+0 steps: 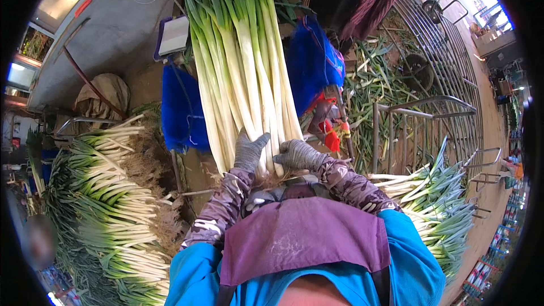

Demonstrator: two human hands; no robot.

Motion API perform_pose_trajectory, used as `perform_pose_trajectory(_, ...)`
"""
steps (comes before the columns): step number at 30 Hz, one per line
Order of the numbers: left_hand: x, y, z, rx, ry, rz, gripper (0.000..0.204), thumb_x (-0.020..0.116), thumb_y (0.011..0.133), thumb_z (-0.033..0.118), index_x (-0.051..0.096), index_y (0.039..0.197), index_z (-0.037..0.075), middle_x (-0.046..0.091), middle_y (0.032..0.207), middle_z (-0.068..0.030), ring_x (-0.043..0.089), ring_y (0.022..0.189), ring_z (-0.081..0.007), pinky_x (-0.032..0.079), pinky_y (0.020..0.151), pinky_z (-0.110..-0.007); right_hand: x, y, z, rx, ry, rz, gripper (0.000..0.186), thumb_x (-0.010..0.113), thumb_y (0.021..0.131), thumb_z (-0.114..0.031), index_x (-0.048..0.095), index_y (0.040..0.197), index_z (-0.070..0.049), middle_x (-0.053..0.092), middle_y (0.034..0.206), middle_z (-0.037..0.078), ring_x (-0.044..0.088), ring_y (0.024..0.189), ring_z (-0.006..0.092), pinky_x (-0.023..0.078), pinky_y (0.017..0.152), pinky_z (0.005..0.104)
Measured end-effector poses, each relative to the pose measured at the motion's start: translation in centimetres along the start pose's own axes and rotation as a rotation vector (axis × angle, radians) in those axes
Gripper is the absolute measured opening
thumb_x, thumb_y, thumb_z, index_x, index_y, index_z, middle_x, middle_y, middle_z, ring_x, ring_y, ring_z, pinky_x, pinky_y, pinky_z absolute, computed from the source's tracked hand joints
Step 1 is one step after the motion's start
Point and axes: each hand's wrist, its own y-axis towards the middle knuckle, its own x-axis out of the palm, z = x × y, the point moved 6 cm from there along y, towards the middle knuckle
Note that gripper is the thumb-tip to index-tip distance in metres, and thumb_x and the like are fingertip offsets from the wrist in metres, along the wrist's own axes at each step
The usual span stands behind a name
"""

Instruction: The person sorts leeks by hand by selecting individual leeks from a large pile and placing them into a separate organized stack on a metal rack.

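Observation:
A thick bunch of long green onions (249, 62) lies in front of me, white ends toward my body and green leaves pointing away. My left hand (249, 150), in a grey knit glove, grips white stalks near the root end, its thumb reaching to the right. Close beside it, my right hand (300, 154) wears a matching glove and is closed around stalks on the bunch's right side. Thin roots show just below the hands. Some fingers are hidden behind the stalks. Blue cloth (184, 107) hangs on both sides of the bunch.
To the left a large heap of green onions (116, 198) lies with roots toward me. Another pile of green onions (433, 204) sits at my right, near a metal rail frame (425, 110). Loose leaves (368, 82) cover the ground at far right. A white board (174, 35) stands left of the bunch.

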Motion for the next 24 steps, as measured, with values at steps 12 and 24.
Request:
perform_pose_trajectory(12,-0.1,-1.6,1.7,-0.052,-0.384,-0.095,0.046,0.075,0.086,0.008,0.055,0.127,0.0,0.068,0.111,-0.0105,0.067,0.097,-0.0201,0.054,0.088,-0.032,-10.0,2.8,-6.4,-0.398,0.941,0.486,0.031,0.067,0.096,-0.028,0.061,0.106,0.001,0.063,0.078,-0.001,0.055,0.066,0.0097,0.048,0.06,0.0272)
perform_pose_trajectory(24,2.2,-0.9,2.4,0.066,0.045,0.103,0.083,0.08,0.083,0.026,0.033,0.141,-0.011,0.058,0.126,-0.0285,0.058,0.119,-0.0344,0.046,0.103,-0.038,-5.2,1.5,-1.3,0.086,-0.358,0.324,0.054,0.044,0.1,-0.05,0.055,0.111,0.002,0.069,0.084,0.027,0.068,0.081,0.0448,0.053,0.075,0.0534)
